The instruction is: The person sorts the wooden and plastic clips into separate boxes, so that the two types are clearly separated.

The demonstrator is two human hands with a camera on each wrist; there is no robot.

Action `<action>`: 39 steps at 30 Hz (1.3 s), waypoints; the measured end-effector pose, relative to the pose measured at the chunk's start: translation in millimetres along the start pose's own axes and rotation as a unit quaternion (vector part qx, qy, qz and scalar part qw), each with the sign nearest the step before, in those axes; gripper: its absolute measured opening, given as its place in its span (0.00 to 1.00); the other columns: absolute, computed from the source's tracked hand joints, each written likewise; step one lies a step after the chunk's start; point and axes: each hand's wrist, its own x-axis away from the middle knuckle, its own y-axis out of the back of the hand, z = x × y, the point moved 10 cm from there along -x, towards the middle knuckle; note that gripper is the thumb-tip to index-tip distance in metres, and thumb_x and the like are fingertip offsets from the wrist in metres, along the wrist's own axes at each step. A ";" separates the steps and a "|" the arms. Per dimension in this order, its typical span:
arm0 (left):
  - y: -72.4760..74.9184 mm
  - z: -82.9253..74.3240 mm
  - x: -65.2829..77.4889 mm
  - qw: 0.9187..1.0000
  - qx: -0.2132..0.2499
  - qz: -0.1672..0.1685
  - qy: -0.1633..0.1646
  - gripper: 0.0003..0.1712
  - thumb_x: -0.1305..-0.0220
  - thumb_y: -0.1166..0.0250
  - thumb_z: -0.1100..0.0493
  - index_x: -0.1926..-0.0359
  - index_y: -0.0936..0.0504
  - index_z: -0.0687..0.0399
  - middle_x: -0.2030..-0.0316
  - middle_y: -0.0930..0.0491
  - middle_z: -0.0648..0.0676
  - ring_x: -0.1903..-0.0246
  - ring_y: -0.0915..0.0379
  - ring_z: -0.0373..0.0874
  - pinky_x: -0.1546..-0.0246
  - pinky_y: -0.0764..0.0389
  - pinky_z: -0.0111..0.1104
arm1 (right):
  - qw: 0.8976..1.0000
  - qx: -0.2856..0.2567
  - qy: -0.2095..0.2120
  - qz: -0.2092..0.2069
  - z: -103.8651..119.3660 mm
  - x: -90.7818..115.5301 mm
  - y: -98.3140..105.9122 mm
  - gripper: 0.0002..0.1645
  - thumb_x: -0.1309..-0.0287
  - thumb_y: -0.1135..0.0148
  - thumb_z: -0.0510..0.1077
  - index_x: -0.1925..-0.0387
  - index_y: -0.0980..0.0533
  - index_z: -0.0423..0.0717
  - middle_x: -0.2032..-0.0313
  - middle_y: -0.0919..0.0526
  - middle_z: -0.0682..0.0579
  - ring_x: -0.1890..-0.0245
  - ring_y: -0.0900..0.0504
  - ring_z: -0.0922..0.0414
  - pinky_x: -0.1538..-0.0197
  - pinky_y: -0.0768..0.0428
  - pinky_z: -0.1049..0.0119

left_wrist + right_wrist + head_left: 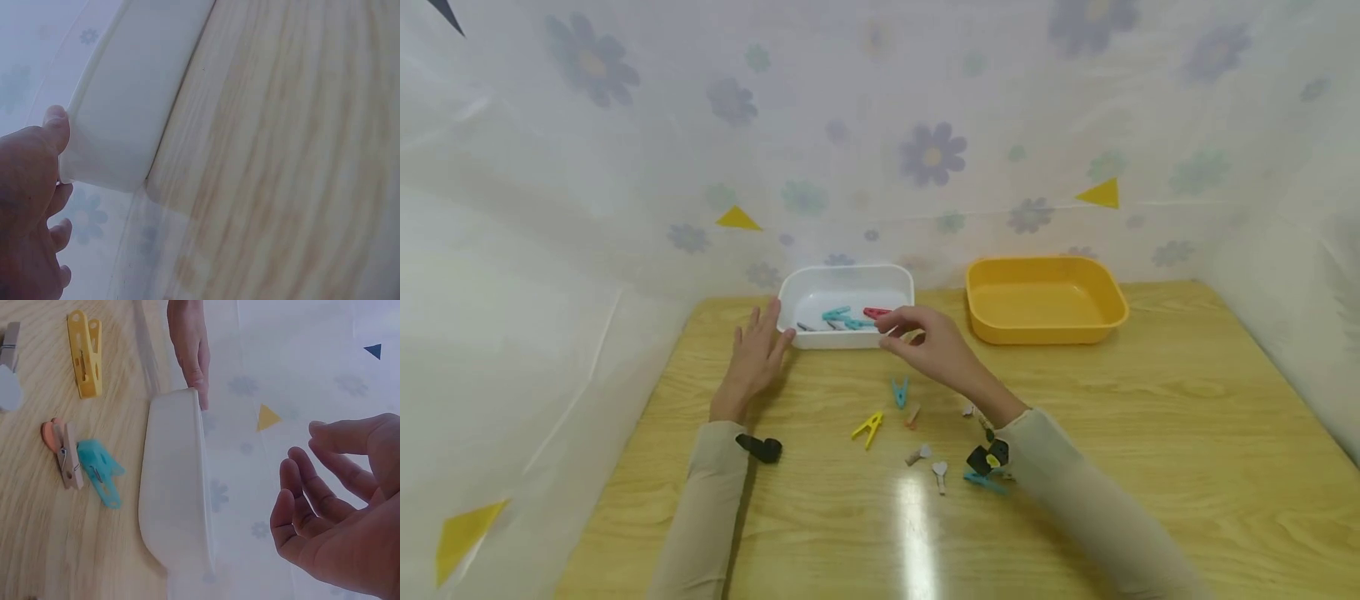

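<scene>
At the left end of a white plastic basin, my left hand touches the corner with fingers spread and thumb at the rim. My right hand hovers over the basin's front right edge, fingers loosely bent and thumb apart from them, holding nothing in the right wrist view. Inside lie several clothespins, among them a teal clothespin and a red clothespin. On the table nearby are another teal clothespin, a yellow clothespin and a small wooden clothespin with an orange decoration.
A yellow basin stands at the back right. Closer to me lie a wooden clip with a white heart, another small wooden clip and a teal clothespin by my right sleeve. A flowered sheet hangs behind the table.
</scene>
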 end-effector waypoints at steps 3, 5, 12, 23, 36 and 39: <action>1.0 -1.5 -0.9 1.000 -0.002 -0.002 -0.004 0.41 0.17 0.61 0.40 0.17 0.59 0.56 0.19 0.58 0.58 0.21 0.67 0.64 0.27 0.66 0.66 | 1.000 -0.005 -0.010 -0.002 -1.7 12.7 8.8 0.10 0.32 0.32 0.42 0.51 0.15 0.48 0.53 0.13 0.49 0.56 0.16 0.56 0.57 0.16 0.54; 1.1 -2.1 -1.5 1.000 -0.003 -0.002 -0.007 0.41 0.17 0.61 0.40 0.17 0.60 0.57 0.19 0.58 0.59 0.21 0.67 0.65 0.27 0.65 0.66 | 1.000 -0.008 -0.015 -0.002 -2.7 20.9 13.7 0.11 0.32 0.32 0.42 0.50 0.15 0.48 0.53 0.13 0.51 0.55 0.16 0.56 0.56 0.17 0.53; 0.7 -2.4 -2.4 1.000 -0.001 0.002 -0.007 0.42 0.17 0.62 0.38 0.17 0.60 0.57 0.19 0.58 0.59 0.21 0.69 0.63 0.27 0.67 0.65 | 0.999 0.011 -0.031 -0.009 -9.5 48.0 26.5 0.10 0.32 0.32 0.43 0.51 0.15 0.48 0.53 0.13 0.49 0.55 0.16 0.55 0.57 0.17 0.57; 1.8 -2.6 -2.0 1.000 -0.001 0.001 -0.006 0.41 0.17 0.61 0.39 0.17 0.60 0.58 0.19 0.58 0.61 0.21 0.70 0.63 0.27 0.67 0.66 | 0.997 0.051 -0.052 0.017 -23.3 99.4 31.9 0.11 0.34 0.30 0.45 0.50 0.15 0.52 0.54 0.12 0.56 0.55 0.16 0.59 0.57 0.17 0.59; 1.6 0.4 1.7 1.000 0.004 0.004 -0.001 0.41 0.17 0.61 0.40 0.17 0.61 0.56 0.19 0.59 0.59 0.20 0.73 0.60 0.27 0.68 0.65 | 0.992 0.093 -0.061 0.057 -34.5 149.8 25.1 0.16 0.36 0.27 0.43 0.47 0.17 0.48 0.52 0.13 0.53 0.53 0.16 0.50 0.55 0.17 0.53; 1.2 -0.6 1.6 1.000 0.005 0.005 0.000 0.41 0.17 0.61 0.39 0.17 0.61 0.56 0.18 0.59 0.58 0.20 0.73 0.59 0.27 0.68 0.65 | 0.991 0.105 -0.057 0.061 -36.1 160.4 25.1 0.18 0.39 0.25 0.43 0.49 0.17 0.48 0.53 0.13 0.54 0.53 0.16 0.51 0.55 0.16 0.55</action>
